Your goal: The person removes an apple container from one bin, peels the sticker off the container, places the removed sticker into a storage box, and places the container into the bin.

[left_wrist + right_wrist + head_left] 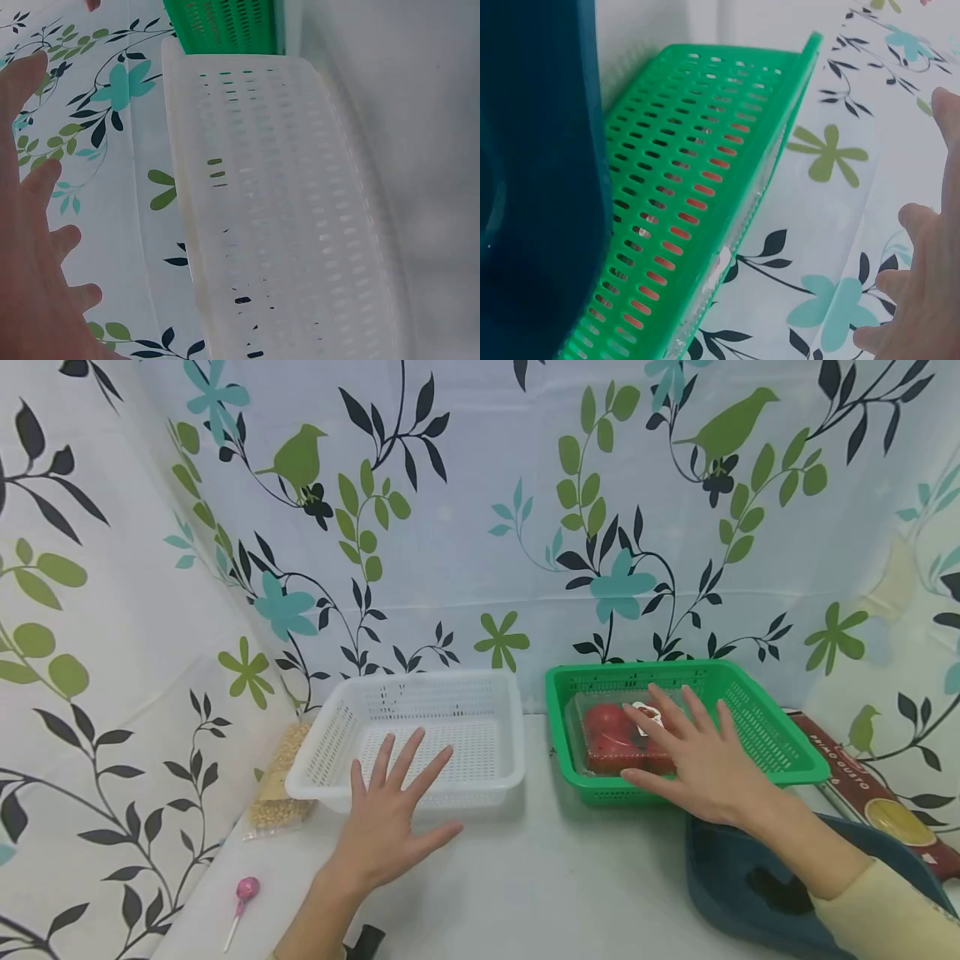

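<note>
My left hand, fingers spread, hovers before the front of the white plastic basket, holding nothing. The basket's perforated floor is bare in the head view. Over the green basket my right hand hangs with fingers apart and grips nothing. Inside that basket sits a clear plastic box of red tomatoes with a white label, partly covered by the right hand. In the left wrist view the left hand is beside the white basket; the right wrist view has the right hand apart from the green basket.
A dark blue basin stands under the right forearm. Behind it lies a dark red package against the patterned curtain. A bag of yellowish kernels leans at the white basket's left, and a pink lollipop lies at front left.
</note>
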### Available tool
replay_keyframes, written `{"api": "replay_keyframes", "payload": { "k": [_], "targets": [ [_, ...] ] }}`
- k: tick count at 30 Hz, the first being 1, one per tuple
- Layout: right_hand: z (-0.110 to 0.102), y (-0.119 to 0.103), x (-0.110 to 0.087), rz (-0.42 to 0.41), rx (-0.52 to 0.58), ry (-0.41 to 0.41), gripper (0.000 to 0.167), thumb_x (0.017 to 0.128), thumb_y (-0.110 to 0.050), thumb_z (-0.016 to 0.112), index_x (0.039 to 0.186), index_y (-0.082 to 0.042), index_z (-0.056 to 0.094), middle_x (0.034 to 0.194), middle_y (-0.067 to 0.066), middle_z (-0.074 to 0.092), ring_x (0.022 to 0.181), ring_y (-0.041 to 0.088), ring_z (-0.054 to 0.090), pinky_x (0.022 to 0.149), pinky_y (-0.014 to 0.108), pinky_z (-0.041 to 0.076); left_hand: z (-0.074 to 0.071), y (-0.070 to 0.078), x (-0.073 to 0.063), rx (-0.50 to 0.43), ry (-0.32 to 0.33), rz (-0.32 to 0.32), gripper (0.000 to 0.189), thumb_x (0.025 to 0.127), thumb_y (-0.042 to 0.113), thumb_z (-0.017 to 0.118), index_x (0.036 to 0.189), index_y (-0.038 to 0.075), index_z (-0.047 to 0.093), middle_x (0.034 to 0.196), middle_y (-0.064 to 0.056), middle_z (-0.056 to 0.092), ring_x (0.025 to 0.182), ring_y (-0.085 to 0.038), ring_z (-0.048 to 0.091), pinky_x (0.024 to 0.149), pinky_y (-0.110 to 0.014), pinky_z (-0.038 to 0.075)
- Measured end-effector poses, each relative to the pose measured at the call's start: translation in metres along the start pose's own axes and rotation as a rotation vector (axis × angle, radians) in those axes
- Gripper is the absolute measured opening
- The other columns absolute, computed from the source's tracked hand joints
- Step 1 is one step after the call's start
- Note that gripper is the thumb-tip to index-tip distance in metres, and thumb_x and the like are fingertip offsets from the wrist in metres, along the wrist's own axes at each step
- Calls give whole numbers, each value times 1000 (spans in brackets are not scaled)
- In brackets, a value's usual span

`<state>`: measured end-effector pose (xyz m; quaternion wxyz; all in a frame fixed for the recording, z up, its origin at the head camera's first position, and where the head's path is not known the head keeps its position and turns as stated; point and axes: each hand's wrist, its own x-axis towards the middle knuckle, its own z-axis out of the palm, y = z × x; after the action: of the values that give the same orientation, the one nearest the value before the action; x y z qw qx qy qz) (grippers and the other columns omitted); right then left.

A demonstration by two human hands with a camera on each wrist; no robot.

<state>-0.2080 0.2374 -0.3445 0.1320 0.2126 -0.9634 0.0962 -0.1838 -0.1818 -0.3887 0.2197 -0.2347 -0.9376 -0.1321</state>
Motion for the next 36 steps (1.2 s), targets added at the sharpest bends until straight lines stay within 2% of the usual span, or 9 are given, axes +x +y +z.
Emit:
{"api": "replay_keyframes", "payload": {
  "k": [7,16,27,33,36],
  "targets": [
    [-4,11,8,32,2,-3,88,91,-66,59,161,-24,26,166,19,13,147,54,4,107,80,0,9,9,12,-87,35,-6,85,86,63,66,159,38,30,168,-1,12,151,-40,8,104,-82,8],
    [-9,26,16,74,12,-14,90,92,-63,60,161,-17,26,163,24,15,142,58,14,104,81,10,26,22,26,-184,66,-21,84,87,61,65,159,40,28,168,1,12,152,-35,9,108,-78,12],
    [-12,48,32,116,101,-24,88,95,-54,61,160,-7,24,160,31,18,139,60,21,104,78,19,40,38,42,-287,92,-48,81,90,56,65,159,38,29,167,-1,16,151,-35,14,112,-71,16],
    [-11,62,38,135,127,-41,88,96,-50,63,158,-3,24,156,37,19,137,61,24,103,78,23,45,48,49,-338,130,-23,80,89,50,69,158,32,34,166,-3,19,150,-38,18,113,-67,20],
    [-12,68,40,161,141,-63,89,96,-50,63,158,-1,22,156,39,17,136,63,23,103,78,25,48,53,53,-362,125,-23,80,89,49,69,158,33,33,166,-3,19,150,-37,18,114,-65,22]
  ]
}}
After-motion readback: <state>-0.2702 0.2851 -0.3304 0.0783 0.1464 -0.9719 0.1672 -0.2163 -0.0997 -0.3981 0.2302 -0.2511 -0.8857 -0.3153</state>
